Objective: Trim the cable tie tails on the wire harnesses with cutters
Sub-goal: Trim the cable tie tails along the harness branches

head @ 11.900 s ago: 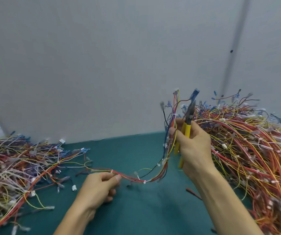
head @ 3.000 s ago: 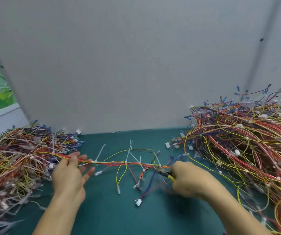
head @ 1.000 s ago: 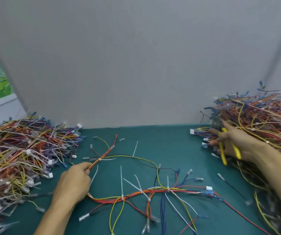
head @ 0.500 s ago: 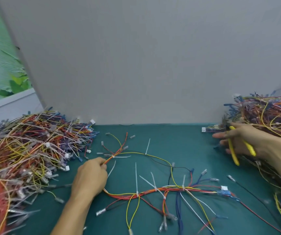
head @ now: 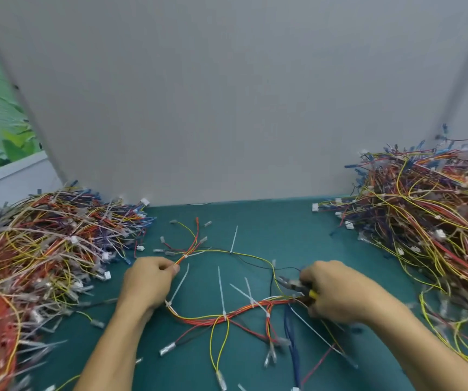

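Yellow-handled grey metal cutters [head: 293, 284] are gripped in the right hand [head: 337, 292]. Its fingers are curled tight round the handles, so only a small bit of yellow is seen. The metal nose is pointed toward nine o'clock, just beside a bend in the wires. Whether the blades are apart cannot be told, because that spot is blurred. The tool is likely kept low and close so that the nearest tail can be reached with a short move.

A thin orange and yellow branch of wires is pinched in the left hand [head: 148, 283], with thumb and fingers curled round it. It is probably held this way so the wires are kept flat and steady while a cut is made.

Between the two hands, and toward six o'clock from them, a loose harness of red, orange and yellow wires [head: 221, 317] is spread out. Long white plastic cable tie tails [head: 221, 289] are seen sticking out from it, and none looks trimmed, so most of this harness seems left to do.

Everything is laid on a dark green mat [head: 269, 221]. A big tangled pile of coloured wires [head: 44, 244] is heaped at nine o'clock, and a second pile [head: 424, 221] at three o'clock. Which pile is finished cannot be told. A plain grey board [head: 227, 94] is stood up at twelve o'clock.
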`<state>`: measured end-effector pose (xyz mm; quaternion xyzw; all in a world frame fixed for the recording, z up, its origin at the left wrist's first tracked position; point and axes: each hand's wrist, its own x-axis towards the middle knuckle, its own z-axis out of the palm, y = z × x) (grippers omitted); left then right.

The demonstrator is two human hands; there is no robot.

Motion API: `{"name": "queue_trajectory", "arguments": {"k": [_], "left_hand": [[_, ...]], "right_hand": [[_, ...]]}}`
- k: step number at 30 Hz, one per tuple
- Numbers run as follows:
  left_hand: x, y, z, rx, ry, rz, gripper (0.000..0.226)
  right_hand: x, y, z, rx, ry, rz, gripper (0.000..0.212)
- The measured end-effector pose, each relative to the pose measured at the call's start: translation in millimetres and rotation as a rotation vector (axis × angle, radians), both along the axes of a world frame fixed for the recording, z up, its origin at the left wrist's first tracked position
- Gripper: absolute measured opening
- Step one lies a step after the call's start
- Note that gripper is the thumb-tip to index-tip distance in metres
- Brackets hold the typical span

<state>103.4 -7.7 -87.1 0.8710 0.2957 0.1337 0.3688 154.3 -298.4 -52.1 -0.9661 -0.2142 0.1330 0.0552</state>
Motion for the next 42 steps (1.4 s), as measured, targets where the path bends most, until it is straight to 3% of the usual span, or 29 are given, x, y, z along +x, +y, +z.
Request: {"name": "queue_trajectory", "arguments": {"k": [5,11,15,18,23,27,34,39,42], "left_hand": [[-1.6,-0.1,1.7,-0.232,-0.05,-0.029,0.014],[-2.5,16.6,0.5,-0.094,0.188,-0.08,0.008],[2.0,19.3,-5.0,-0.005,0.195,-0.058,0.007],[2.8,19.6,-6.4,-0.071,0.16,-0.032,0.014],[3.7,21.7,-8.7,-0.139,0.134,-0.008,0.019],[4.8,22.4,-10.6,-0.125,0.128,-0.013,0.019],[6.0,22.2,-12.7,-0.098,0.127,-0.021,0.019],[4.3,19.5,-10.2,-0.102,0.11,-0.035,0.018],[3.5,17.3,-7.7,-0.205,0.051,-0.056,0.015]], "right_hand": [[14.4,-11.3,-12.4,0.0,-0.059,-0.066,0.01],[33.6,-35.6,-8.8,-0.006,-0.029,-0.126,0.011],[36.1,-34.8,-8.2,0.002,-0.006,-0.107,0.006],[35.8,-37.2,-1.9,0.022,0.001,-0.092,0.007],[42.4,-32.3,15.9,0.185,-0.212,-0.17,0.009],[64.5,13.8,16.3,0.162,-0.351,-0.108,0.008],[85.0,78.9,-19.5,0.132,-0.247,0.084,0.014],[83.4,93.5,-27.5,0.153,-0.321,0.167,0.021],[80.4,101.4,-31.8,0.143,-0.35,0.179,0.013]]}}
